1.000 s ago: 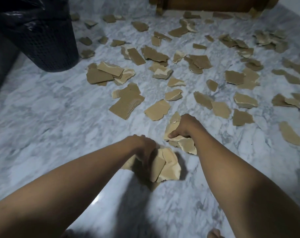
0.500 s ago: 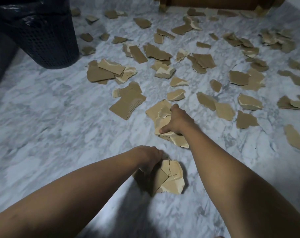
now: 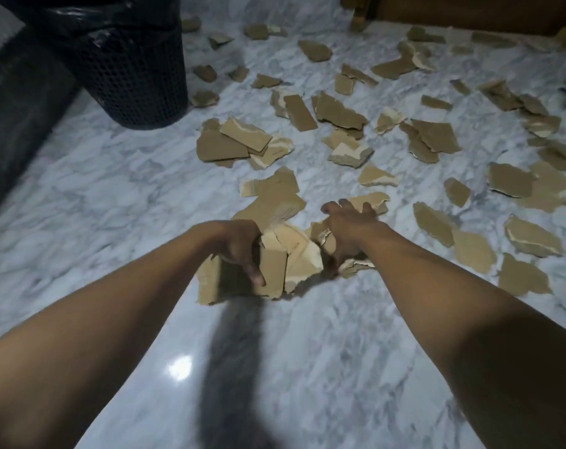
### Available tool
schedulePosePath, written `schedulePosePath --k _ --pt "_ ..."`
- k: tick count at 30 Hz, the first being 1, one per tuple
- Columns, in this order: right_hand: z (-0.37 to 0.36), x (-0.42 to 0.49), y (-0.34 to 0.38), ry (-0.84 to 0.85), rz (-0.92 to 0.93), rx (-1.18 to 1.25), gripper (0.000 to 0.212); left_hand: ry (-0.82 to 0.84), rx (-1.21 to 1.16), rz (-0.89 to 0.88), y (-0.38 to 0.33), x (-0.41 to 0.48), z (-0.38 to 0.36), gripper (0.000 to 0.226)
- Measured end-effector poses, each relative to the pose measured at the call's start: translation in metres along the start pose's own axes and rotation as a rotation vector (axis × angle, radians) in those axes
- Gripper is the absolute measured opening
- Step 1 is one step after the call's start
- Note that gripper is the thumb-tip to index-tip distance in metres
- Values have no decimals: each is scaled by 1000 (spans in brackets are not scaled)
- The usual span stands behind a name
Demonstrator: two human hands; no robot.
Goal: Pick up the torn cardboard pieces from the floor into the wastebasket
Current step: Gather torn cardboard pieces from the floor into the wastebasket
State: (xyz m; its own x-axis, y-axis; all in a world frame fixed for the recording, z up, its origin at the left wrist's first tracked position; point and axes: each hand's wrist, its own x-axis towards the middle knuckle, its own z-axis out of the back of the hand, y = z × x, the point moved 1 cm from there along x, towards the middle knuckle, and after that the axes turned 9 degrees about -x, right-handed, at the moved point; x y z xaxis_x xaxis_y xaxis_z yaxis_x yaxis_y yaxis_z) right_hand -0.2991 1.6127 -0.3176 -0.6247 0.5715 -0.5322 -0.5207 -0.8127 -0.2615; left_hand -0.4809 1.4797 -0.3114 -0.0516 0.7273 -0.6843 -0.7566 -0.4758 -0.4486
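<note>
The person is bent low over the marble floor [image 3: 80, 196], both bare arms stretched out ahead; the left hand [image 3: 238, 246] is curled tight around a thick bundle of torn cardboard [image 3: 285, 260], thumb pressed across its front face, the bundle's lower edge touching or just above the floor; just beside it on the far side from the wastebasket [image 3: 129, 69], the right hand [image 3: 348, 228] lies palm down with its fingers spread over a small heap of scraps [image 3: 353, 265], and whether it actually grips any of them I cannot quite tell, since the hand is blurred; the wastebasket, a black mesh one lined with a glossy black bag, stands well apart from the hands, at the far left of the floor; the torn cardboard pieces [image 3: 229, 144] lie scattered across the floor from just beside the wastebasket's foot out to the right, many overlapping in small stacks; beyond them, further from the wastebasket, a piece of dark wooden furniture [image 3: 469, 11] stands on the floor.
</note>
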Motion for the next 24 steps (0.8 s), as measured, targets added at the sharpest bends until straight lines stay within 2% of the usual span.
schedulePosePath --k 3,6,10,16,20,24 --pt "0 8 -5 77 19 110 99 -73 -196 69 15 10 30 72" --pt "1 14 -6 95 21 72 104 -235 -284 106 19 27 40 77" --pt "-3 17 -5 86 -13 5 98 -403 -98 168 11 47 29 76" --pt "-14 12 -3 -19 -50 -10 90 -429 -54 176 -6 57 23 61" --pt "-19 0 -2 -105 -76 5 85 -517 -42 199 -4 60 15 46" --pt "-26 -15 -1 -173 -102 25 85 -571 83 144 -9 55 9 36"
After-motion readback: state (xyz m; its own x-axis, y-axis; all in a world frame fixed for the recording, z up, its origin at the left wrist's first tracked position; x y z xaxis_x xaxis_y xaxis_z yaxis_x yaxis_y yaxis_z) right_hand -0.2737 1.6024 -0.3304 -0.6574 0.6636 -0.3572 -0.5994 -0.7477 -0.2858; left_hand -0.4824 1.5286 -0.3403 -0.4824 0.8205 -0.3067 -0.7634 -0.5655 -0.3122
